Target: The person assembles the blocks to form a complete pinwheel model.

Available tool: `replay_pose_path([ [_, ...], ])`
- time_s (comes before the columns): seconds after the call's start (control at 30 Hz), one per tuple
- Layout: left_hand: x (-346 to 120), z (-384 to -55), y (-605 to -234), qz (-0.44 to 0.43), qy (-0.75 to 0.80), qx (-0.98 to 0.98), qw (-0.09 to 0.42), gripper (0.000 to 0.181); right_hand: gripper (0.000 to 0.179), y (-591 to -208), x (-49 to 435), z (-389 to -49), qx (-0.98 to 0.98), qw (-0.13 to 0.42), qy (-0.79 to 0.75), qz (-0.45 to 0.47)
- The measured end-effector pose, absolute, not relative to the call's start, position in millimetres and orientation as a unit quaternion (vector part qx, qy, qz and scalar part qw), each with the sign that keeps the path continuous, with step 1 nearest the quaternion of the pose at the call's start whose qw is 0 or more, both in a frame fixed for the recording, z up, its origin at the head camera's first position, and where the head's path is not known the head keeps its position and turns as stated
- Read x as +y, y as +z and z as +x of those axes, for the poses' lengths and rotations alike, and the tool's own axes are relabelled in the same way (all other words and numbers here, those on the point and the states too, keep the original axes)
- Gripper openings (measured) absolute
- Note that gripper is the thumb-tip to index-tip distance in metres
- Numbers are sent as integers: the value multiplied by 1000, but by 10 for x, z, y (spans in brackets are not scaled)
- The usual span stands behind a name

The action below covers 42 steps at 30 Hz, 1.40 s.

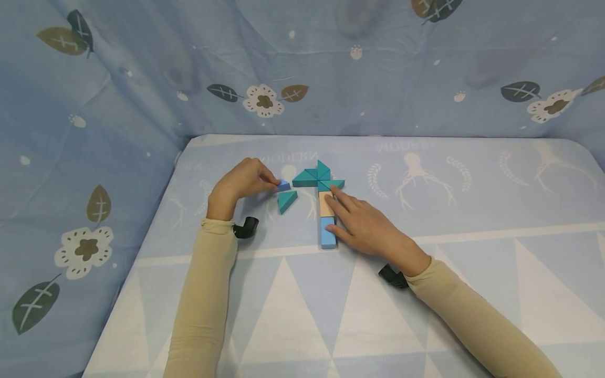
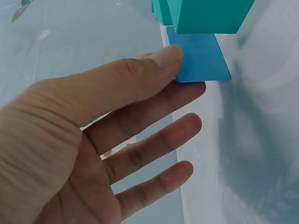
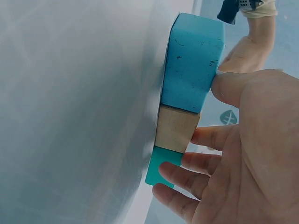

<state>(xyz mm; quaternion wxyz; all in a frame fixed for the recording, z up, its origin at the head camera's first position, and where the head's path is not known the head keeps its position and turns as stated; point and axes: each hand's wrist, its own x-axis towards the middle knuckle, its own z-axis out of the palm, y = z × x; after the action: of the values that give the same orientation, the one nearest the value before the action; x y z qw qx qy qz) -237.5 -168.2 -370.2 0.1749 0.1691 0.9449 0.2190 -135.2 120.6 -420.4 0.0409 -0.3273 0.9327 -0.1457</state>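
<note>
Between thumb and index finger my left hand (image 1: pixel 242 185) pinches a small blue triangular block (image 1: pixel 283 186); its other fingers are spread below in the left wrist view. A loose teal triangular block (image 1: pixel 287 201) lies just in front of it. To the right, several teal triangular blocks (image 1: pixel 305 180) form a pinwheel shape. Below them, a plain wooden block (image 1: pixel 324 209) and a light blue rectangular block (image 1: pixel 327 239) continue in a straight column. My right hand (image 1: pixel 368 226) rests along this column's right side, thumb at the blue block (image 3: pixel 191 70), fingers extended by the wooden and teal (image 3: pixel 164 157) ones.
A patterned cloth (image 1: pixel 454 210) covers the table, with blue and white triangles toward the front. Printed blue fabric (image 1: pixel 312 63) hangs behind and on the left. Black wrist-worn devices (image 1: pixel 246 228) sit at both cuffs.
</note>
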Motion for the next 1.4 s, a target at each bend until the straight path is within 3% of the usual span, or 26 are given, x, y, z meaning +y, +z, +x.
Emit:
replay_pose_path([
  [0.7, -1510, -2343, -3709, 183, 224, 938, 192, 18, 70, -4212, 1221, -1347, 933, 34, -145, -326],
  [1.4, -1428, -2332, -3766, 247, 229, 930, 149, 16, 70, -4218, 1200, -1359, 934, 36, -144, -324],
])
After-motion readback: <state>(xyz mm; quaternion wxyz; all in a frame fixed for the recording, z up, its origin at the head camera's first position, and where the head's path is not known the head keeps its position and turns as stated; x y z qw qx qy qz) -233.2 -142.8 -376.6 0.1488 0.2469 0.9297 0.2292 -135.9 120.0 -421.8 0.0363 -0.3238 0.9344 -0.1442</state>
